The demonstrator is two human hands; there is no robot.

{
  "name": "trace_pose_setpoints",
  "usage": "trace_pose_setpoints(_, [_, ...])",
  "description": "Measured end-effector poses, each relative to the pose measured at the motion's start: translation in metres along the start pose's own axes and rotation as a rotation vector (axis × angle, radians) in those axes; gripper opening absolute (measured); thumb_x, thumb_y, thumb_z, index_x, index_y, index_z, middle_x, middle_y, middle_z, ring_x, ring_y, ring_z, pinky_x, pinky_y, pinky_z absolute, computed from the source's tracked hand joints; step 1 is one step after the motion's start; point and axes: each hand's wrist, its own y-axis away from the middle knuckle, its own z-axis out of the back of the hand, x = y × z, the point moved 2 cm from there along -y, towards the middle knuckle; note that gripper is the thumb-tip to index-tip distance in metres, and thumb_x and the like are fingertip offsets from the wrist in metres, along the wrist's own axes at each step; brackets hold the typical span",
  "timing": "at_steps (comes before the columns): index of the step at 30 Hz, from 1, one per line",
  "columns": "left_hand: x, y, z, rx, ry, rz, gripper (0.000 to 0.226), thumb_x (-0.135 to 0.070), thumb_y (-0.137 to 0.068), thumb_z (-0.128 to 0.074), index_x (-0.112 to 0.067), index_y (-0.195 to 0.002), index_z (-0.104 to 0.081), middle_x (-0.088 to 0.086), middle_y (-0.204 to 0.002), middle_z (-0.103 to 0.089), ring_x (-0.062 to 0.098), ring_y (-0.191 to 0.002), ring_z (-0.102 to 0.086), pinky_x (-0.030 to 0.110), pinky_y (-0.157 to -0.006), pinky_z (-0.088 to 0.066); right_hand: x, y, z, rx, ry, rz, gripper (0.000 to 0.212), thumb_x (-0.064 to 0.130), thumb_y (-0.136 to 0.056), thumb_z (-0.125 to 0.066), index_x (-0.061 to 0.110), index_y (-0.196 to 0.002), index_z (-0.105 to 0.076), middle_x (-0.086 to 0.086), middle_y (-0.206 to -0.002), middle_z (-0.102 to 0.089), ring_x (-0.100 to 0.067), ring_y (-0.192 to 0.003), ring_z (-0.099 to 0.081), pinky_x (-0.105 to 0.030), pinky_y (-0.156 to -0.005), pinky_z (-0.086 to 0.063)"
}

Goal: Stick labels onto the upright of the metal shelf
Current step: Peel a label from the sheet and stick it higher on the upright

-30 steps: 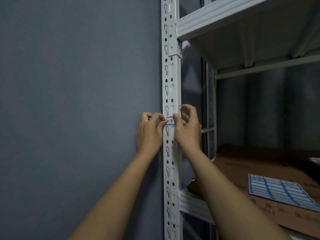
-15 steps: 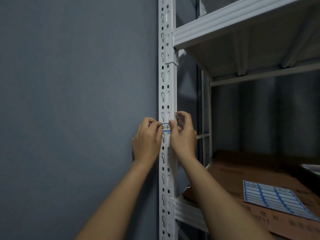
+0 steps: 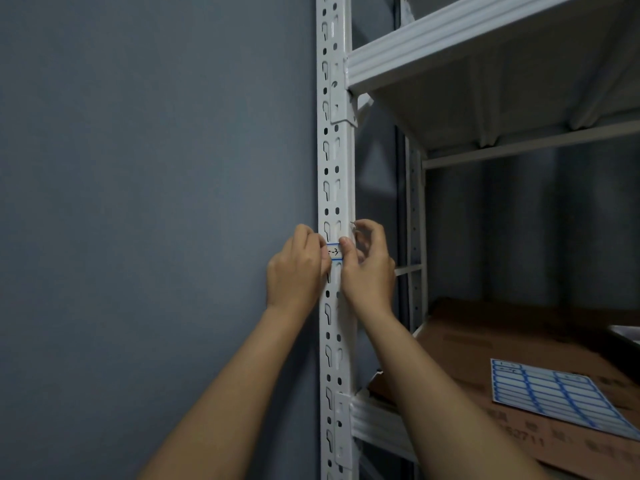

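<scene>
Small white blue-edged paper label sits across the front face of the white perforated metal upright, about midway between the two shelf beams. Left hand — curled fingers pressing the label's left end; right hand — thumb on the right end, other fingers loosely bent, holding nothing else I can make out.

Risk: uneven pressure over the keyhole slots — label creases, or skews.

Versus earlier frame: hands sit lower in view; grip unchanged.
</scene>
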Motion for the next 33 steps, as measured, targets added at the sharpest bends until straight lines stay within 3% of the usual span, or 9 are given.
trace_pose_setpoints(4, [0.000,0.005,0.002,0.049,0.117,0.060,0.024,-0.027,-0.087,-0.047,-0.009,-0.077,-0.059,0.005,-0.081,-0.056,0.021,-0.055,-0.055,0.023,-0.041,-0.027,0.001,0.001,0.001,0.009,0.004,-0.006,0.025,0.027,-0.094,-0.059,0.033,-0.116,-0.050,0.007,-0.118,-0.065,-0.018,-0.107,-0.064,-0.048,-0.086,-0.053])
trace_pose_setpoints(8, [0.004,0.012,0.002,0.150,0.283,0.235,0.013,-0.022,-0.091,-0.057,-0.010,-0.092,-0.062,0.004,-0.102,-0.055,0.025,-0.074,-0.058,0.032,-0.052,-0.038,0.001,0.001,0.001,0.007,-0.006,0.002,0.024,0.027,-0.094,-0.059,0.034,-0.115,-0.049,0.006,-0.118,-0.065,-0.019,-0.106,-0.064,-0.048,-0.086,-0.053])
trace_pose_setpoints(12, [0.008,0.016,-0.001,0.168,0.353,0.287,0.013,-0.024,-0.091,-0.058,-0.014,-0.098,-0.063,-0.001,-0.109,-0.053,0.023,-0.076,-0.060,0.035,-0.059,-0.045,0.001,0.001,0.000,0.006,0.002,0.011,0.023,0.028,-0.094,-0.058,0.038,-0.112,-0.047,0.006,-0.118,-0.065,-0.019,-0.107,-0.064,-0.049,-0.085,-0.054])
trace_pose_setpoints(18, [0.008,0.018,-0.005,0.182,0.522,0.339,0.010,-0.026,-0.092,-0.058,-0.021,-0.098,-0.064,-0.012,-0.101,-0.048,0.007,-0.070,-0.051,0.026,-0.061,-0.042,0.000,0.001,0.000,0.006,-0.021,0.000,0.023,0.028,-0.094,-0.059,0.036,-0.112,-0.049,0.006,-0.116,-0.066,-0.019,-0.105,-0.064,-0.049,-0.086,-0.054])
trace_pose_setpoints(23, [0.011,0.020,-0.009,0.190,0.666,0.396,0.007,-0.019,-0.088,-0.064,-0.024,-0.093,-0.065,-0.012,-0.092,-0.052,0.006,-0.075,-0.054,0.032,-0.069,-0.049,0.000,0.001,-0.001,0.003,-0.012,-0.004,0.022,0.028,-0.094,-0.058,0.035,-0.113,-0.050,0.006,-0.115,-0.066,-0.020,-0.105,-0.064,-0.047,-0.087,-0.053])
trace_pose_setpoints(27, [0.014,0.016,-0.012,0.208,0.782,0.481,0.027,-0.015,-0.084,-0.068,-0.039,-0.075,-0.060,-0.009,-0.085,-0.056,0.011,-0.075,-0.058,0.037,-0.074,-0.051,0.001,0.002,-0.001,-0.004,-0.009,0.001,0.023,0.027,-0.094,-0.058,0.031,-0.116,-0.051,0.004,-0.114,-0.066,-0.021,-0.103,-0.065,-0.046,-0.086,-0.053])
trace_pose_setpoints(30, [0.015,0.017,-0.012,0.251,0.803,0.508,0.026,-0.016,-0.085,-0.066,-0.037,-0.071,-0.060,-0.006,-0.084,-0.057,0.015,-0.073,-0.059,0.041,-0.075,-0.052,0.000,0.002,-0.001,-0.015,-0.004,0.020,0.023,0.028,-0.094,-0.058,0.031,-0.116,-0.051,0.004,-0.114,-0.067,-0.022,-0.103,-0.065,-0.047,-0.085,-0.053])
trace_pose_setpoints(33, [0.013,0.016,-0.008,0.242,0.744,0.518,0.023,-0.019,-0.083,-0.068,-0.035,-0.069,-0.059,-0.010,-0.086,-0.055,0.009,-0.074,-0.058,0.036,-0.074,-0.051,-0.001,0.002,0.000,-0.011,-0.018,0.030,0.023,0.028,-0.093,-0.059,0.033,-0.114,-0.050,0.005,-0.113,-0.067,-0.021,-0.103,-0.065,-0.049,-0.086,-0.053])
